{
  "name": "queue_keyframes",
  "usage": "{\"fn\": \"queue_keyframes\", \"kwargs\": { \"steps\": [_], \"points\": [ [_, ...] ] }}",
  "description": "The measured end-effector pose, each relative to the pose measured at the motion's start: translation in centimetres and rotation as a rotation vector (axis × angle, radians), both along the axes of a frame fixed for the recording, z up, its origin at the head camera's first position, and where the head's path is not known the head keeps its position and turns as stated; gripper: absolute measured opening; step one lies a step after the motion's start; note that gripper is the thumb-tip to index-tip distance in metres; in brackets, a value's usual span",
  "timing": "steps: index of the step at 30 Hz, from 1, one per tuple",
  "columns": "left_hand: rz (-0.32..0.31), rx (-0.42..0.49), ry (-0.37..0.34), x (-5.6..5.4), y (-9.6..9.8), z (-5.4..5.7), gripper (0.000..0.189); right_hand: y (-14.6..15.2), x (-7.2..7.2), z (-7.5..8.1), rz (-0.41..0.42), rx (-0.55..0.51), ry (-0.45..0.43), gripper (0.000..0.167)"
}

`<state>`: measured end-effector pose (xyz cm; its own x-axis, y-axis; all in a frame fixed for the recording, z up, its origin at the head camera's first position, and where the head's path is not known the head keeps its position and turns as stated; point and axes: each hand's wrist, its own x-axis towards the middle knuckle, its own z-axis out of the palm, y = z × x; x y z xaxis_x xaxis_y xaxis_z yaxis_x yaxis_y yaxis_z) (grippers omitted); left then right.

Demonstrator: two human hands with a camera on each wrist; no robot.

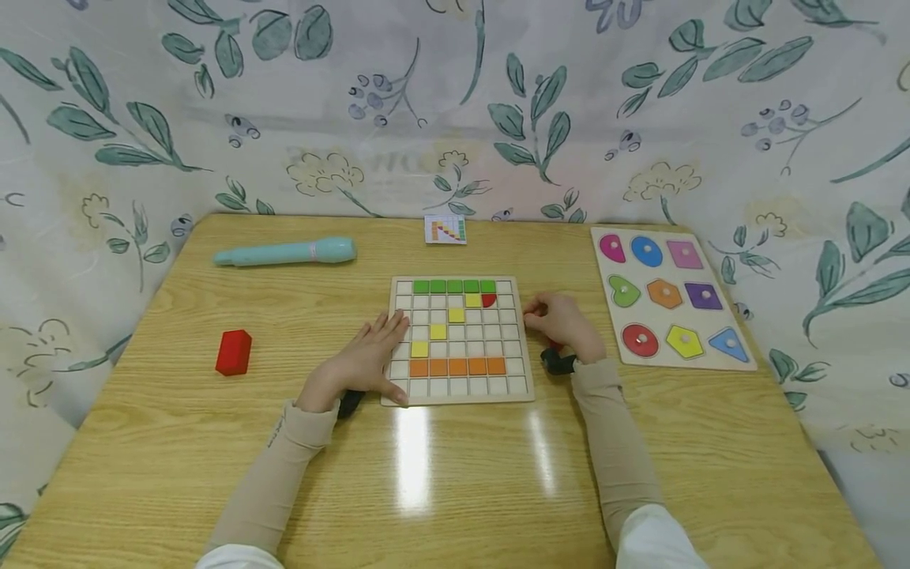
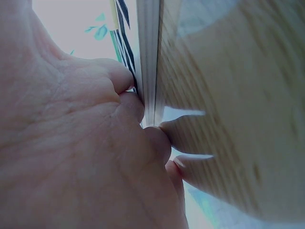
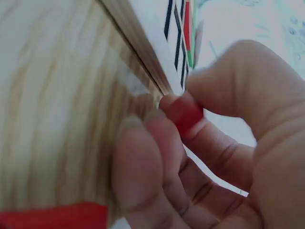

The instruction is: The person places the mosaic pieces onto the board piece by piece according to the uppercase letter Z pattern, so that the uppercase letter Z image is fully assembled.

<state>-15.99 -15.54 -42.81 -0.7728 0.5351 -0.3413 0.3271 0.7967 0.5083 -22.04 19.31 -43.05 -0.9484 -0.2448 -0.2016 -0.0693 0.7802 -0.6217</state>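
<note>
A wooden grid board [image 1: 515, 391] lies flat on the table in the head view. Green squares [image 1: 455, 287] line its top, yellow squares [image 1: 438, 332] climb diagonally, and orange squares [image 1: 458, 367] run near the bottom. One red quarter-round piece [image 1: 488, 300] sits beside the uppermost yellow square. My left hand [image 1: 366, 356] rests on the board's left edge with its fingers spread. Just off the right edge, my right hand [image 1: 565, 322] pinches a small red piece [image 3: 183, 114] between thumb and finger; its full shape is hidden. Another red object [image 3: 57, 217] lies on the table below this hand.
A pattern card [image 1: 445, 229] stands behind the board. At the left are a light-blue marker-shaped object [image 1: 287, 251] and a red block [image 1: 234, 352]. To the right lies a knobbed shape-puzzle board [image 1: 671, 296]. Floral fabric [image 1: 455, 118] hangs along the table's back edge.
</note>
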Motion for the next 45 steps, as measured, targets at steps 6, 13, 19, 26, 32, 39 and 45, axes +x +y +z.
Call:
{"fn": "queue_keyframes", "kwargs": {
  "steps": [6,13,19,26,32,39,45],
  "points": [
    [0.003,0.005,0.003,0.1,-0.1,0.0,0.134,0.1,-0.2,-0.3,-0.062,-0.129,-0.055,0.02],
    [0.003,0.006,0.003,0.1,-0.1,0.0,0.134,-0.2,-0.3,-0.2,-0.096,-0.181,-0.018,0.02],
    [0.005,0.008,-0.005,0.2,-0.1,0.1,0.133,-0.8,-0.2,0.1,-0.159,-0.332,-0.057,0.022],
    [0.001,-0.004,-0.008,0.2,0.0,0.1,0.134,-2.3,-0.2,0.0,-0.184,-0.468,-0.137,0.025],
    [0.002,0.002,-0.009,0.1,0.0,0.1,0.135,-3.8,-0.1,-0.3,-0.152,-0.391,-0.073,0.025],
    [0.01,-0.004,-0.007,0.1,-0.1,0.1,0.134,-5.6,-0.2,-0.1,-0.054,-0.47,-0.143,0.024],
    [0.003,-0.008,0.0,0.1,0.0,0.0,0.134,-6.6,-0.7,-0.5,-0.008,-0.353,-0.118,0.02]
  ]
}}
